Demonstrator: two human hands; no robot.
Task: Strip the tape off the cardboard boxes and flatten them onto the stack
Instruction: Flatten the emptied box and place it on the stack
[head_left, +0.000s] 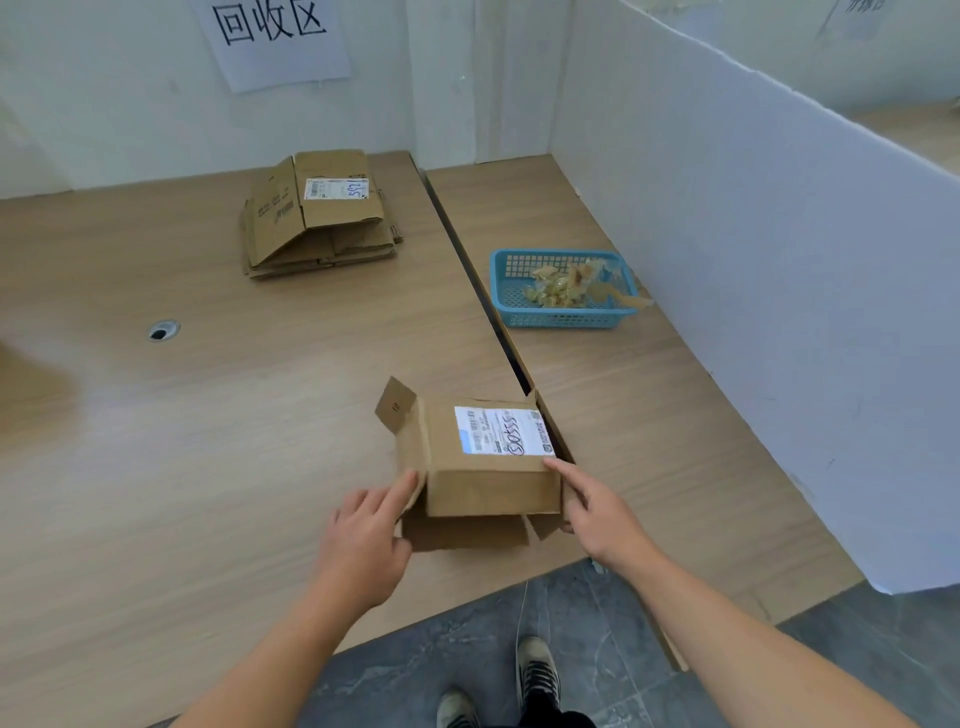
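Sitting near the front edge of the worktop (208, 467), the cardboard box (483, 467), flaps open, lies between both hands: the left hand (363, 540) rests a straight forefinger on its side, grip loose; the right hand (597, 514) touches its top corner, grip impossible to tell. The flattened stack (317, 218) lies well behind.

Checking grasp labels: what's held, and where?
Brown cardboard box with white label: left hand presses its left side, right hand grips its near right corner.
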